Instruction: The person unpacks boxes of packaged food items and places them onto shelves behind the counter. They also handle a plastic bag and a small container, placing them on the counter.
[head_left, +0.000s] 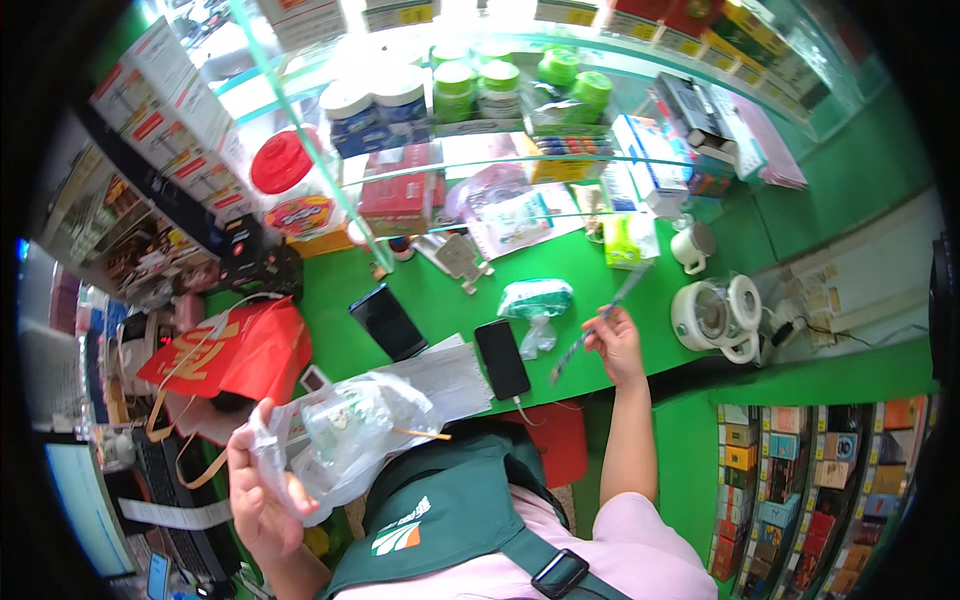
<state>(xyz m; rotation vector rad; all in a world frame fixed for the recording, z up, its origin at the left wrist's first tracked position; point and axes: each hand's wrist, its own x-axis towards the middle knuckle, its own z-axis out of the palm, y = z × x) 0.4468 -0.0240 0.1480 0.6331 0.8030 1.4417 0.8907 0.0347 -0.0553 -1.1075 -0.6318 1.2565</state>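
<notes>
My left hand (259, 491) grips the rim of a translucent white plastic bag (352, 442) in front of my apron. Something pale with green print shows through the bag, and a thin wooden stick (424, 433) pokes out from it. Between the fingers of my right hand (621, 346) is a long, thin, bluish strip (577, 351), perhaps a wrapper; it is held slantwise above the green counter (465, 315). Left of that hand lies a green-and-white soft pack (535, 298). A black smartphone (501, 360) with a white cable rests near the counter's front edge, beside papers (450, 379).
A second phone (388, 322) lies farther left, near a red bag (232, 349). Glass shelves with green-capped bottles (499, 86) stand at the back. An electric kettle (705, 315) and a white mug (691, 246) are at the right, above a rack of small boxes (780, 480).
</notes>
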